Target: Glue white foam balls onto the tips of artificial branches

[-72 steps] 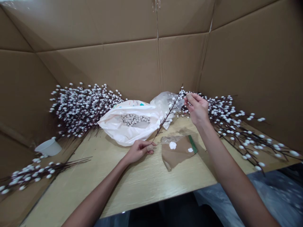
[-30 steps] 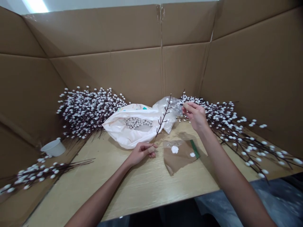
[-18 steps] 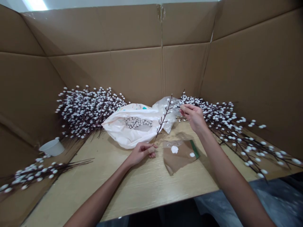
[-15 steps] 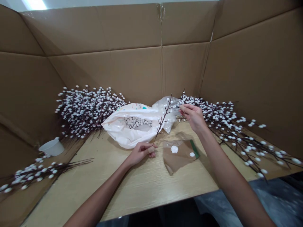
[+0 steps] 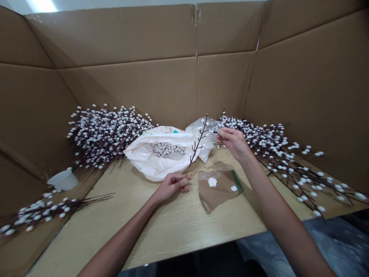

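Observation:
My left hand (image 5: 175, 186) is closed on the lower end of a dark brown artificial berry branch (image 5: 196, 147), which stands tilted up to the right. A few white berries sit on its upper twigs; the lower twigs are bare. My right hand (image 5: 233, 140) pinches a thin dark stick (image 5: 215, 132), its tip pointing left toward the branch, apparently just short of it. Most of the stick is hidden by the fingers. Below the right hand lies a brown plastic sheet (image 5: 215, 198) with a green edge and two white blobs (image 5: 212, 182). Behind the branch is an open white bag (image 5: 155, 169) of loose white berries (image 5: 168, 149).
Finished-looking berry branches are heaped at the back left (image 5: 106, 132) and along the right (image 5: 268, 140). A smaller bunch (image 5: 49, 209) and a white cup (image 5: 63, 180) stand left. A clear bag (image 5: 205, 154) sits behind. Cardboard walls (image 5: 161, 84) enclose the wooden table (image 5: 161, 234).
The branch's top has shifted slightly left. My right hand and the stick have moved a little left too. My left hand stays in about the same place.

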A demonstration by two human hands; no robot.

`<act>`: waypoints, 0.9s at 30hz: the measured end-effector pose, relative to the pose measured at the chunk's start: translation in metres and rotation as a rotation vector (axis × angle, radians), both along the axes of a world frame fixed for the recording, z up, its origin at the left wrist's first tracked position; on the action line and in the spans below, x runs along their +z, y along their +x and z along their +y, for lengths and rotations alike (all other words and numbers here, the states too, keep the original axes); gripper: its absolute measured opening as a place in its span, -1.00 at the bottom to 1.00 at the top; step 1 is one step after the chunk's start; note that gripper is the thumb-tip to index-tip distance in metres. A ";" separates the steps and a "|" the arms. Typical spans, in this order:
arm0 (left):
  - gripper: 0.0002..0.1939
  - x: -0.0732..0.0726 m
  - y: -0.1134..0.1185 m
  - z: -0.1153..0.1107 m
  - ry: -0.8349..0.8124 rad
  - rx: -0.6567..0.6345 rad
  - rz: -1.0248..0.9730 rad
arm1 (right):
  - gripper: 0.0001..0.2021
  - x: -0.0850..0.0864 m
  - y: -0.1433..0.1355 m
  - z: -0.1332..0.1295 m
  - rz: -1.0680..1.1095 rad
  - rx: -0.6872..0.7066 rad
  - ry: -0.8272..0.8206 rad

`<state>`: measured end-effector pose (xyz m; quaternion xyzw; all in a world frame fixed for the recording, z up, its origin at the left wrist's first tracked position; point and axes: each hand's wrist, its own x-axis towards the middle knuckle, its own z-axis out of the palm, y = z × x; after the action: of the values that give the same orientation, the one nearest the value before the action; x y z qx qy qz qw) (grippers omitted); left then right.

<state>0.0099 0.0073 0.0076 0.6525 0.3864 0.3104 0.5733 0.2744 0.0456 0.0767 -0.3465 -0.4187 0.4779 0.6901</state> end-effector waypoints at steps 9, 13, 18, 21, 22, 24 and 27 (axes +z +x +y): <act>-0.54 0.002 0.001 -0.001 -0.010 0.012 -0.021 | -0.78 0.004 -0.001 -0.008 0.000 0.118 0.005; -0.54 0.002 0.001 0.000 -0.020 0.016 -0.062 | -0.76 0.009 0.000 -0.009 -0.022 0.116 0.017; -0.51 -0.001 0.001 0.000 -0.022 0.025 -0.086 | -0.83 0.001 0.000 -0.034 -0.165 -0.045 0.111; -0.51 -0.003 0.000 0.001 -0.011 0.023 -0.076 | -0.86 -0.024 0.000 -0.071 -0.345 -0.219 0.107; -0.51 -0.003 0.000 0.001 -0.009 0.021 -0.069 | -0.86 -0.036 0.000 -0.084 -0.375 -0.287 0.065; -0.51 -0.003 0.001 0.001 -0.009 0.017 -0.061 | -0.86 -0.059 0.001 -0.110 -0.418 -0.379 -0.021; -0.50 -0.002 0.001 0.002 -0.008 0.006 -0.057 | -0.85 -0.088 0.006 -0.136 -0.561 -0.446 -0.107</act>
<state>0.0114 0.0090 0.0054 0.6399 0.3733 0.3291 0.5856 0.2801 -0.0902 -0.0114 -0.5828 -0.4803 0.2231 0.6163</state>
